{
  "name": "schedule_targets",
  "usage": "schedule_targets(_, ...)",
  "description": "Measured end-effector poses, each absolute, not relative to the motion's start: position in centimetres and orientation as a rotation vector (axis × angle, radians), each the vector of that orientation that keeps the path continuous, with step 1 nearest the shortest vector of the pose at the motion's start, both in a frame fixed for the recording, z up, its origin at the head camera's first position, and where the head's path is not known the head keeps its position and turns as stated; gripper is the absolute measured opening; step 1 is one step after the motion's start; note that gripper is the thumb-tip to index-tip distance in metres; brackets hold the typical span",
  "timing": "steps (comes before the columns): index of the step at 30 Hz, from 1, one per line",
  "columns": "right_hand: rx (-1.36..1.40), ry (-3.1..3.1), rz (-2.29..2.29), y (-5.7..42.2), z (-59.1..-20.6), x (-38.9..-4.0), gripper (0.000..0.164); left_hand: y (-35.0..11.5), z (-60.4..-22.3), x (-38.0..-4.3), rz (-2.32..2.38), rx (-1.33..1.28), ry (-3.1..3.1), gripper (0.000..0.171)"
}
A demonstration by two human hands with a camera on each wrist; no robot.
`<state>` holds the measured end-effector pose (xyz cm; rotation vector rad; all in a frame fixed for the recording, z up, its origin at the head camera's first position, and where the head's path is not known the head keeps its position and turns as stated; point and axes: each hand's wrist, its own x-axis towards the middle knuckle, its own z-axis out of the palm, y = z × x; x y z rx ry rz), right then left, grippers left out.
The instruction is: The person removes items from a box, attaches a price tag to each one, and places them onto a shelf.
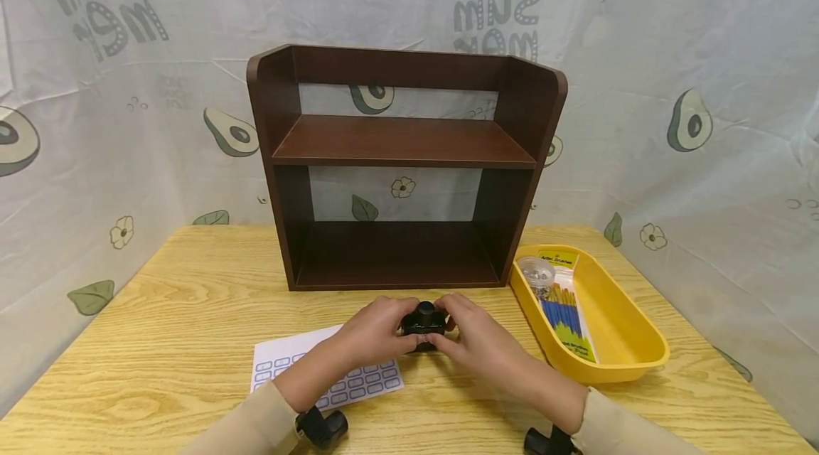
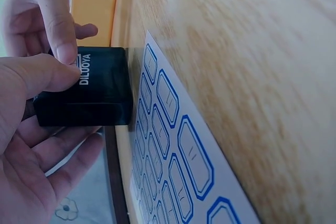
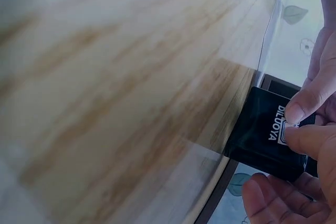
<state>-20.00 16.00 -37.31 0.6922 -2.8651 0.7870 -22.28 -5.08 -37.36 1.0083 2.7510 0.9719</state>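
Observation:
A small square black bottle (image 1: 424, 322) with a round cap and white DILUOYA lettering stands upright on the table, in front of the shelf. My left hand (image 1: 379, 330) holds its left side and my right hand (image 1: 478, 335) its right side. Both thumbs press on the front face, tips close together beside the lettering, partly covering a small white-edged mark there. Fingers of each hand reach round the sides toward the back, as the wrist views show. Beneath my left forearm lies a white sheet of blue-framed label stickers (image 2: 181, 163), its edge near the bottle.
A dark brown two-tier shelf (image 1: 403, 142) stands behind the hands. To the right, a yellow tray (image 1: 630, 327) holds a pack of blue-handled artist brushes (image 1: 563, 313) and a clear round jar (image 1: 537, 274) of small items. Printed fabric hangs round the wooden table.

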Motion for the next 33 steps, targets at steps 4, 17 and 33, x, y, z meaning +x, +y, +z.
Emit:
schedule_targets(4, 0.723, -2.859, 0.781, 16.2, -37.2, -20.1, 0.027, -5.1, -37.3, -22.3, 0.975, 1.002, 2.743, 0.016)
schedule_targets(17, 0.881, -2.829, 0.889, 17.0, -37.0, -20.6, 0.024, -5.3, -37.4, -22.5, 1.018, 1.035, 2.671, 0.015)
schedule_targets(33, 0.949, -2.851, 1.005, 17.8, -37.0, -21.3, 0.031, -5.7, -37.5, -22.7, 1.037, 1.035, 2.638, 0.019)
